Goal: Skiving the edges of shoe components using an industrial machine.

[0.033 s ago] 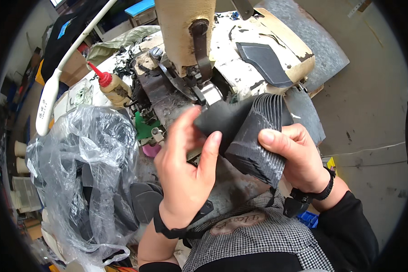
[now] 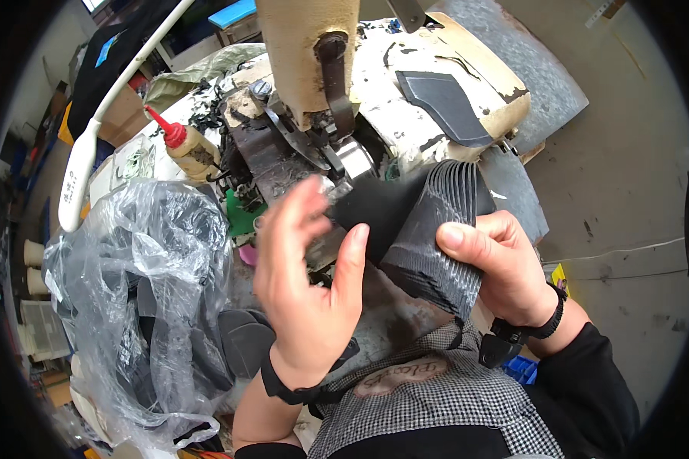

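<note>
A thick, fanned stack of black sheet pieces [image 2: 440, 245] is gripped in my right hand [image 2: 491, 256], its thumb pressed on top. The stack's many thin edges show as ridges. From its left side one dark flap [image 2: 375, 210] reaches toward the machine's metal roller [image 2: 354, 159]. Beside that flap is my left hand [image 2: 302, 283], open, thumb and fingers apart, its fingertips blurred. It holds nothing that I can see. The sewing-type machine [image 2: 306, 61] stands just beyond both hands.
One black cut piece [image 2: 445, 109] lies on the machine's cream bed at the right. A red-tipped bottle [image 2: 187, 145] stands left of the machine. A clear plastic bag [image 2: 153, 283] of black pieces is at the left, with more black pieces [image 2: 245, 336] beside it. A white lamp [image 2: 80, 172] hangs there.
My left fingers have shifted slightly left, away from the dark flap, and spread. My right hand and the stack stay nearly where they were.
</note>
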